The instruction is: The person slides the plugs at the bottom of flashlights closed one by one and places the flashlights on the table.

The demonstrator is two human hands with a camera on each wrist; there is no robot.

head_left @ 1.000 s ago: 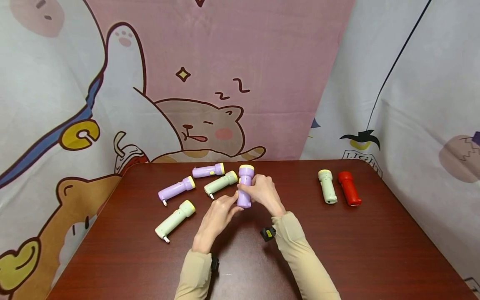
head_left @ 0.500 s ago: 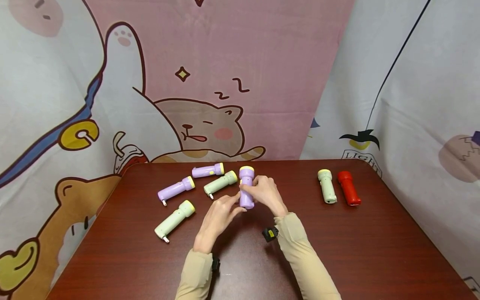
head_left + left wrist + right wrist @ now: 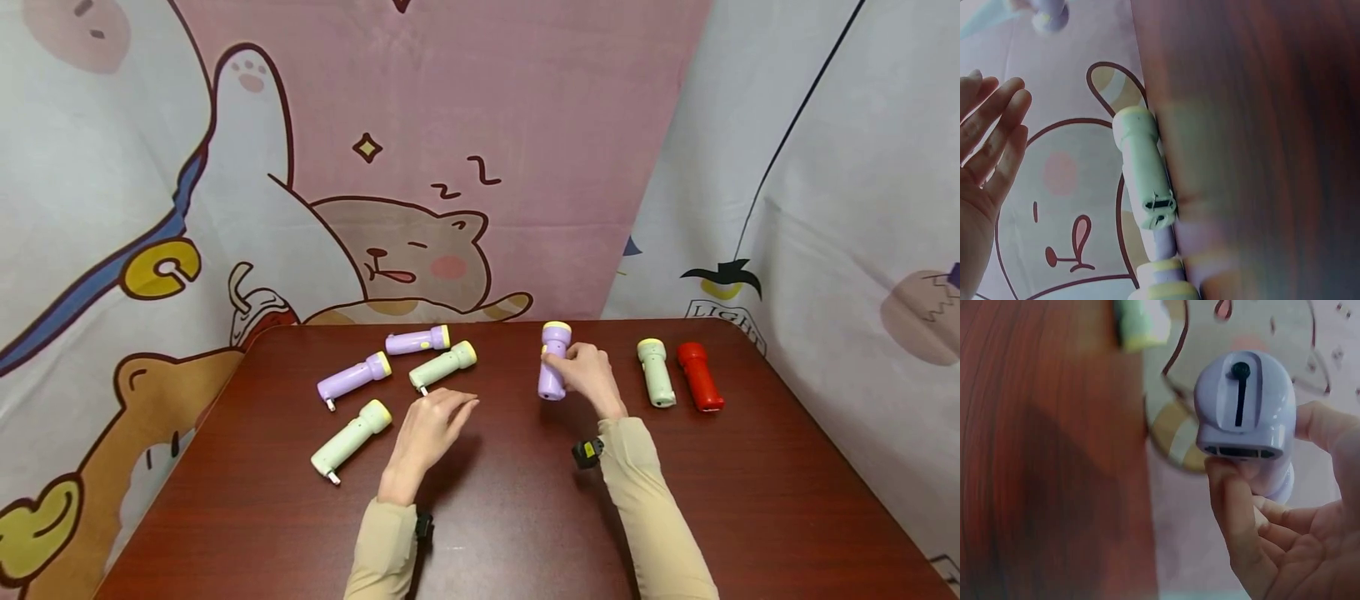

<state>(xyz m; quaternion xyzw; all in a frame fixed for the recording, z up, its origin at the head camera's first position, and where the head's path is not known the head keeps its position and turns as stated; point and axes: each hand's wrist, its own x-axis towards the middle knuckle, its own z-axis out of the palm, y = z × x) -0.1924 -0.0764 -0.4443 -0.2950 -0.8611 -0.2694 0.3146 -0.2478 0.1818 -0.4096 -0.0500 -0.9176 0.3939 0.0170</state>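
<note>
My right hand (image 3: 592,377) grips a purple flashlight (image 3: 555,343) with a yellow head rim, tilted head-up over the back middle of the table. In the right wrist view, the flashlight's tail (image 3: 1275,394) faces the camera, with a dark slot and a flat recess; thumb and fingers wrap its sides. My left hand (image 3: 429,429) hovers over the table with nothing in it, its fingers fairly straight in the left wrist view. Closest to it lies a pale green flashlight (image 3: 442,367) with a small metal prong out at its tail.
Left of my hands lie two more purple flashlights (image 3: 352,379) and another pale green flashlight (image 3: 350,440), some with prongs sticking out. At the right, a pale green flashlight (image 3: 656,373) and a red flashlight (image 3: 699,377) lie side by side. A cartoon-printed cloth (image 3: 570,167) hangs behind the table.
Both hands were at the purple flashlight; the left hand has let go and drawn back slightly left. My right hand has carried the flashlight to the right.
</note>
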